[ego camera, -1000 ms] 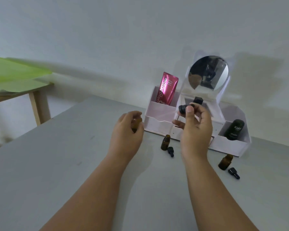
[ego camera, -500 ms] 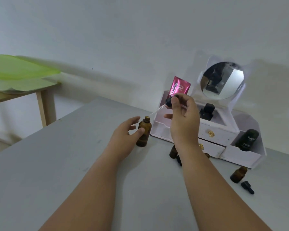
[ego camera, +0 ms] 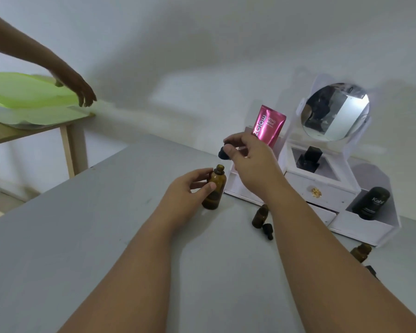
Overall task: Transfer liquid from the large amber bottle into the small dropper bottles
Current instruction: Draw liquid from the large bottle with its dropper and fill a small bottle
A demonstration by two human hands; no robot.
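Left fingers (ego camera: 208,187): curled round the large amber bottle (ego camera: 213,192), with the thumb across its front.
Right fingers (ego camera: 232,150): pinched together on a black dropper cap (ego camera: 223,153); whether a glass tube hangs from it cannot be made out.
Left hand (ego camera: 190,191): steadies the bottle, which stands upright on the table with its mouth uncovered.
Right hand (ego camera: 252,164): raised off the table, holding the cap just above the bottle's mouth and slightly to its right, not touching it.
Small dropper bottle (ego camera: 259,215): open, upright on the table near the right forearm, with its loose cap (ego camera: 267,231) lying just beside it.
Second small bottle (ego camera: 361,251): farther right, partly hidden by the right forearm.
Surface: grey table (ego camera: 82,248), matt, with faint scuffs.
White organiser (ego camera: 322,188): at the table's far edge, with a round mirror (ego camera: 334,111), a pink sachet (ego camera: 269,123), a black tube (ego camera: 371,199) and gold-knobbed drawers.
Room: pale bare wall (ego camera: 202,56). At the left is a wooden side table (ego camera: 70,145) bearing a green tray (ego camera: 27,92).
Other person: a hand (ego camera: 83,93) reaches over the tray's corner.
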